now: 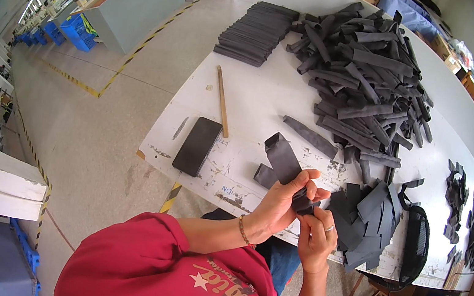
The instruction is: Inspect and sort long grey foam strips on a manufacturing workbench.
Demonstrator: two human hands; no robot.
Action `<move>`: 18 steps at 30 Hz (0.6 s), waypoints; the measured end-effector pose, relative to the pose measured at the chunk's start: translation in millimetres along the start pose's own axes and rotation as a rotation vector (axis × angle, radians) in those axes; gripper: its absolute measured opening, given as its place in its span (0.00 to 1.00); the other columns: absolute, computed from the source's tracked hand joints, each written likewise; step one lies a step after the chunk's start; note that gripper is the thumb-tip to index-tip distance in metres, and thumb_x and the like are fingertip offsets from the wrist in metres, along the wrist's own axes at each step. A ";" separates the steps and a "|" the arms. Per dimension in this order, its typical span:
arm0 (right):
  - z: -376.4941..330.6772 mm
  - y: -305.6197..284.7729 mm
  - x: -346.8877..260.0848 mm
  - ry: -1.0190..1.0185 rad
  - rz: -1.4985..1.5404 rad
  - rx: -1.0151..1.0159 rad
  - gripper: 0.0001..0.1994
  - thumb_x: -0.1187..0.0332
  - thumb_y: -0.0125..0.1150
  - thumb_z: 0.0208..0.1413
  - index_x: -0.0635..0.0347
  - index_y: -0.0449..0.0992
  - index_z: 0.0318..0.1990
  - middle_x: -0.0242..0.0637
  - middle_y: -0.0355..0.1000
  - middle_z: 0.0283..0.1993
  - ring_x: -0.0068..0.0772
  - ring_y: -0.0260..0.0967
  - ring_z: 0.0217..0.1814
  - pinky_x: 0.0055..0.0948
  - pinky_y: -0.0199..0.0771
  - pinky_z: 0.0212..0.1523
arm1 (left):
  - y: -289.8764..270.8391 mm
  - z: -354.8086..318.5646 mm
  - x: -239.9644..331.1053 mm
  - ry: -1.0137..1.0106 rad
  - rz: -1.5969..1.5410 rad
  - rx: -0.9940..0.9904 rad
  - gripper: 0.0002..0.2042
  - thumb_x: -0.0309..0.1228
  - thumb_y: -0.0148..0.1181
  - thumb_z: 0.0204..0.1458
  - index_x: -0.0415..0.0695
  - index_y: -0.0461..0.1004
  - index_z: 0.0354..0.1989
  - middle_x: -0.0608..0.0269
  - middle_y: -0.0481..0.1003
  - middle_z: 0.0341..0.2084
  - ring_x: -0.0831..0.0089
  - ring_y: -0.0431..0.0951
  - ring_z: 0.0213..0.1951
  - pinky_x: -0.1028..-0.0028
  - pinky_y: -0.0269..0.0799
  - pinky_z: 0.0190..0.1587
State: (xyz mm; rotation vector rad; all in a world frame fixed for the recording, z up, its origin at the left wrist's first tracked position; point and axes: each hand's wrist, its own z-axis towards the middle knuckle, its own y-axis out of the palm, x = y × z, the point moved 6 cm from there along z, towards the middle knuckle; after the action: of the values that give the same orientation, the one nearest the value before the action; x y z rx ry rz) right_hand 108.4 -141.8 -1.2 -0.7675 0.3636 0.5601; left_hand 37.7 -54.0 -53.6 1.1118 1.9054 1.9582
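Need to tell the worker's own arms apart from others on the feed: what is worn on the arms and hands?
Red short sleeves with bare forearms. The left hand has a thin beaded bracelet at the wrist; the right hand wears a pale ring. No gloves.

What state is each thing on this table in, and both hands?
Left hand: gripping the grey fabric strip.
Right hand: pinching the strip's lower end.
Grey fabric strip: folded, held above the table.
Neat stack: aligned.
Loose pile: jumbled.
Phone: flat, screen dark.
Wooden stick: lying flat.
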 end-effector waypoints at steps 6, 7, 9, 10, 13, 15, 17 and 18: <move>4.6 1.1 -1.7 0.009 -0.006 -0.006 0.09 0.81 0.69 0.42 0.64 0.73 0.30 0.41 0.71 0.35 0.41 0.70 0.29 0.33 0.69 0.28 | -2.3 -0.2 -3.0 -0.031 0.022 0.001 0.15 0.42 0.53 0.62 0.45 0.69 0.50 0.71 0.69 0.23 0.63 0.77 0.47 0.63 0.65 0.59; 5.2 1.7 -1.6 0.008 -0.005 -0.007 0.09 0.81 0.69 0.42 0.64 0.73 0.30 0.41 0.71 0.35 0.41 0.70 0.29 0.33 0.69 0.28 | -3.3 0.0 -3.2 -0.031 0.021 0.001 0.15 0.42 0.53 0.62 0.45 0.69 0.50 0.71 0.69 0.23 0.63 0.77 0.47 0.63 0.65 0.59; 5.4 4.0 -0.4 0.024 0.006 -0.020 0.09 0.80 0.69 0.43 0.65 0.73 0.30 0.42 0.71 0.34 0.43 0.69 0.29 0.33 0.70 0.29 | -7.4 1.5 -3.8 -0.034 -0.006 -0.007 0.15 0.41 0.52 0.63 0.45 0.69 0.51 0.70 0.71 0.25 0.63 0.77 0.47 0.63 0.66 0.59; 4.1 3.9 -0.3 0.025 0.002 -0.020 0.09 0.80 0.69 0.43 0.65 0.73 0.30 0.42 0.71 0.34 0.43 0.69 0.29 0.33 0.70 0.29 | -9.3 3.0 -3.3 -0.037 -0.008 -0.009 0.15 0.41 0.52 0.63 0.45 0.69 0.51 0.70 0.71 0.25 0.63 0.77 0.47 0.63 0.66 0.59; -2.7 10.4 6.9 0.172 0.015 -0.064 0.09 0.78 0.69 0.46 0.66 0.74 0.33 0.39 0.71 0.37 0.36 0.71 0.32 0.29 0.72 0.34 | -12.1 5.3 1.8 -0.065 -0.004 -0.002 0.15 0.40 0.51 0.63 0.43 0.68 0.52 0.67 0.74 0.28 0.61 0.76 0.49 0.61 0.68 0.58; -11.6 19.9 25.1 0.579 0.395 0.030 0.08 0.75 0.68 0.50 0.66 0.73 0.32 0.40 0.72 0.41 0.32 0.71 0.38 0.28 0.72 0.39 | -3.9 5.0 6.3 -0.043 0.057 -0.021 0.17 0.41 0.50 0.64 0.42 0.68 0.53 0.63 0.76 0.31 0.57 0.75 0.53 0.59 0.69 0.58; -17.4 37.0 32.4 0.726 0.636 0.206 0.08 0.75 0.67 0.53 0.65 0.71 0.33 0.36 0.68 0.47 0.24 0.67 0.45 0.23 0.70 0.42 | -4.4 10.6 10.6 0.033 0.118 -0.019 0.18 0.41 0.49 0.64 0.40 0.68 0.53 0.60 0.77 0.32 0.54 0.72 0.57 0.57 0.68 0.58; -18.1 36.4 31.2 0.719 0.726 0.310 0.08 0.75 0.67 0.53 0.64 0.71 0.32 0.34 0.67 0.46 0.22 0.65 0.44 0.21 0.68 0.43 | -7.3 14.5 17.7 0.072 0.104 0.000 0.18 0.41 0.49 0.64 0.39 0.67 0.53 0.60 0.77 0.33 0.54 0.71 0.58 0.57 0.68 0.59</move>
State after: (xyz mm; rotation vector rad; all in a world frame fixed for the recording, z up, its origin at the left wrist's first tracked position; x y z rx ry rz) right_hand 109.6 -123.2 -49.0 -0.4961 1.3972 0.8654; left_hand 31.7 -30.9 -55.3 1.1787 1.9185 2.0800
